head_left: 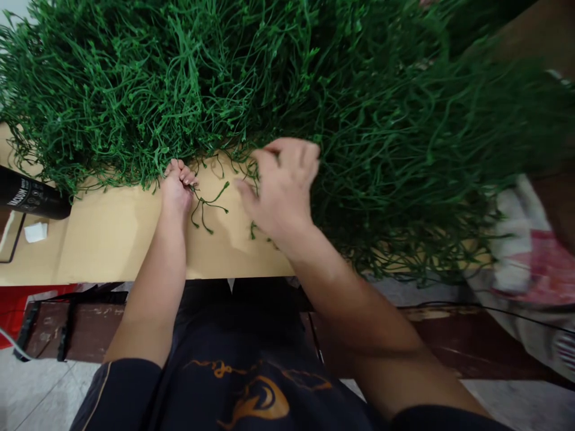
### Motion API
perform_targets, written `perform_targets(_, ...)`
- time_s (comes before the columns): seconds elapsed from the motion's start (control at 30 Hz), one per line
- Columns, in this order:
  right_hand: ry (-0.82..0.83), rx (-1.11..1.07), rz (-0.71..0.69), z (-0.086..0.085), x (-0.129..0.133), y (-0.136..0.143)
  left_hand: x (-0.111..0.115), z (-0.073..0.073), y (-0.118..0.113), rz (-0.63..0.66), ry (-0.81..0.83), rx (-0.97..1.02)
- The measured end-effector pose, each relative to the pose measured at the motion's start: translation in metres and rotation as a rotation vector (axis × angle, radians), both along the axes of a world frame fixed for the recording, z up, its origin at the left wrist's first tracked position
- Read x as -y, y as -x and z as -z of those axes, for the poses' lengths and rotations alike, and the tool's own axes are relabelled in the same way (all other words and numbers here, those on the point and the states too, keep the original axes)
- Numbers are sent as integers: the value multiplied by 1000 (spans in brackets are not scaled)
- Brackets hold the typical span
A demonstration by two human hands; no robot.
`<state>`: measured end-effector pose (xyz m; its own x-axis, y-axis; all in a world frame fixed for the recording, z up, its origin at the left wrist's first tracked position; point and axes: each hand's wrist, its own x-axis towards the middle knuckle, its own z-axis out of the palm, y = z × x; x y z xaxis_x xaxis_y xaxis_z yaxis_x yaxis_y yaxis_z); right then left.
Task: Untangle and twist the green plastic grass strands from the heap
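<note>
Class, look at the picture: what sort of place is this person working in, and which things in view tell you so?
Probably a small craft or assembly workshop. A huge heap of green plastic sprigs covers a plain worktable, the left hand pinches a loose sprig, and a black bottle lies beside.

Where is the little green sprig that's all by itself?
In the head view the little green sprig lies on the tan table, pinched in the left hand, just left of the right hand and below the big green pile.

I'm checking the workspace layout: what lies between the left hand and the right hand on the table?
In the head view, a small green sprig lies on the bare tan table between the left hand and the right hand, trailing from the left hand's grip.
</note>
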<state>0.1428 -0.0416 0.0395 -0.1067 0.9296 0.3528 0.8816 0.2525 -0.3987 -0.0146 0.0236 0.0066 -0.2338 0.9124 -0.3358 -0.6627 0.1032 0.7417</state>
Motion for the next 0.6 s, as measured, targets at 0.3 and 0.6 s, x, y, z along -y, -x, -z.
perform_targets(0.3,370,127,-310,22,5,35,-4,4,-1,-13,-10,15)
perform_targets(0.6,372,3,-513,25,17,33,-1,3,-2,-4,-50,27)
